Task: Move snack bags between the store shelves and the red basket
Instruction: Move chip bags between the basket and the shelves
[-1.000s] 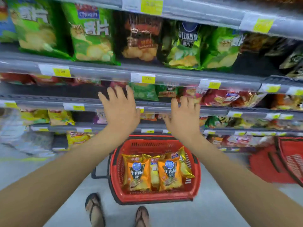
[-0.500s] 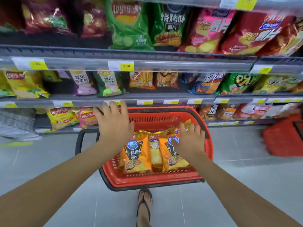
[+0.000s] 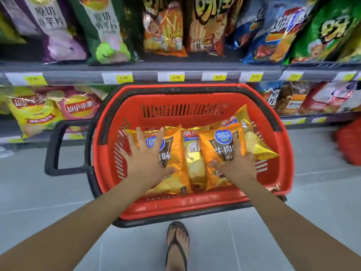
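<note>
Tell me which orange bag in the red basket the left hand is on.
The left orange bag, under the left hand, fingers spread. The other orange bag lies right of the yellow bag, at the right hand.
</note>
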Demonstrator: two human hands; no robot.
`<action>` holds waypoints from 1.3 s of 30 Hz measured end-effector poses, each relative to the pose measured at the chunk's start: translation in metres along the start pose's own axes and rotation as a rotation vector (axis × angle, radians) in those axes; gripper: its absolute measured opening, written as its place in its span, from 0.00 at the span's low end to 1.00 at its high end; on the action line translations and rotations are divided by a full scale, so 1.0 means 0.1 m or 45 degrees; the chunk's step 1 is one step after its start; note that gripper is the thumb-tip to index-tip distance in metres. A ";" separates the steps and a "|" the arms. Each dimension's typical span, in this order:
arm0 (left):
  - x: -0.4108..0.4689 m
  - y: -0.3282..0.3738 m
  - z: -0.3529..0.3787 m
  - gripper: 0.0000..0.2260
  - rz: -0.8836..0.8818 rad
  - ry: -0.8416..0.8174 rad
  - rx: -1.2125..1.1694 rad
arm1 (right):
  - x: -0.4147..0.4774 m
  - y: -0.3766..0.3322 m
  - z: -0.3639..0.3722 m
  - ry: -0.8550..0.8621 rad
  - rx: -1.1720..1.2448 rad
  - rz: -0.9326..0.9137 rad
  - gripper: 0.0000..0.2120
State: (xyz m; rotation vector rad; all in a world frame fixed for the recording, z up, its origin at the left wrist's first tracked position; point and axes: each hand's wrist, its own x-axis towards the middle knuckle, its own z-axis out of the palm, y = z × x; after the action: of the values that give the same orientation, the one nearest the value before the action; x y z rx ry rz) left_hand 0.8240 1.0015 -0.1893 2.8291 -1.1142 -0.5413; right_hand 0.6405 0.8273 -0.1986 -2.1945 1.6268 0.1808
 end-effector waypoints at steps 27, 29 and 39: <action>-0.90 0.52 -4.46 0.39 0.336 0.718 -0.312 | -1.23 -1.69 -4.04 0.556 0.421 -0.526 0.43; -0.97 0.60 -4.98 0.39 0.358 0.797 -0.342 | -1.31 -1.88 -4.53 0.616 0.484 -0.588 0.42; -1.22 0.83 -6.99 0.35 0.482 1.294 -0.390 | -1.63 -2.72 -6.47 0.937 0.643 -0.874 0.41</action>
State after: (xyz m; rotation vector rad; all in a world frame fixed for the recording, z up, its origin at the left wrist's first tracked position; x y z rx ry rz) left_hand 0.9248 0.9673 0.5170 2.0361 -1.1108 0.6325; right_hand 0.7595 0.7850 0.5110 -2.3452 0.9126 -1.2007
